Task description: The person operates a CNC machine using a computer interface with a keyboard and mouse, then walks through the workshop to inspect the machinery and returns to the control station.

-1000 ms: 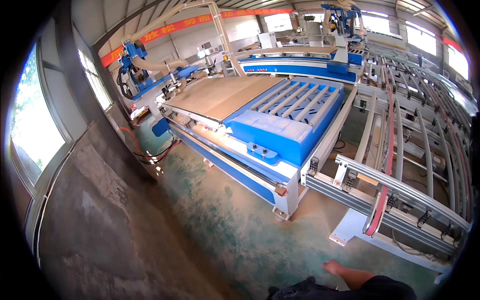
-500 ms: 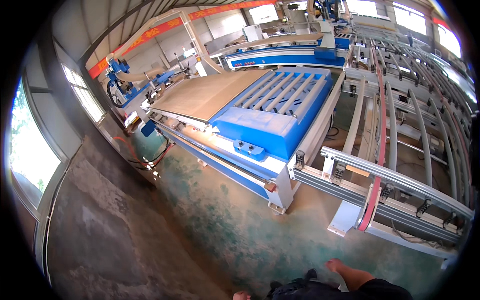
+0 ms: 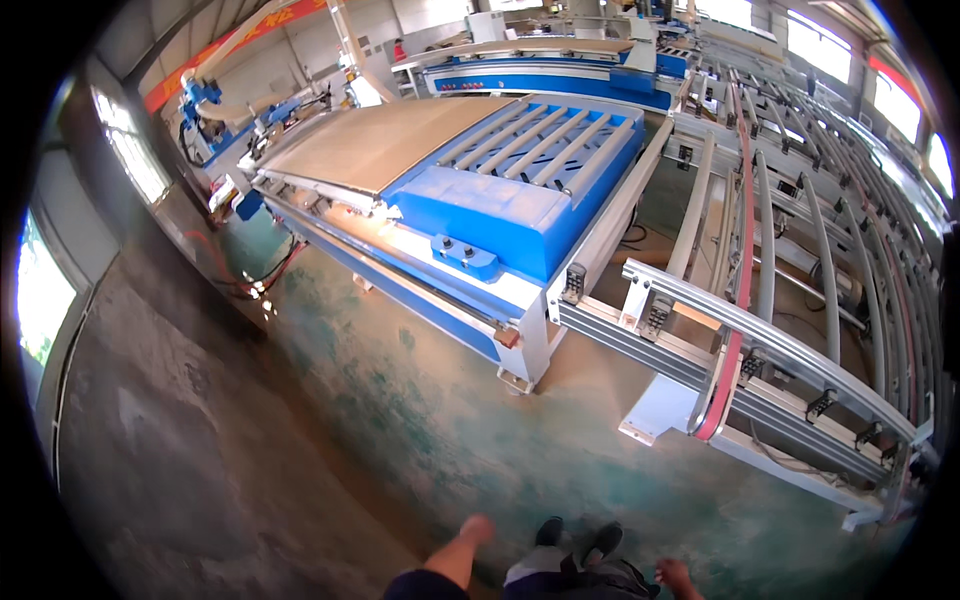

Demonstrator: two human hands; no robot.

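Observation:
My left hand reaches forward over the floor at the lower middle, away from any machine. Motion smears its fingers, so their pose is unclear. Low in the picture, just right of my legs, my right hand hangs with its fingers curled in, and no object shows in it. Between the two hands are my dark shoes on the floor. The nearest machine ahead is a blue and white cutting table with grey rollers at its near end. A brown board lies flat on its bed.
A roller conveyor frame with a red belt stands to the right, its metal foot plate jutting out low. A grey wall runs along the left. Cables lie by the table's far left. Green, dusty floor stretches between.
My left hand has swung forward and my right hand back toward my body. The table and conveyor now appear farther left and higher in view; more of my shoes shows.

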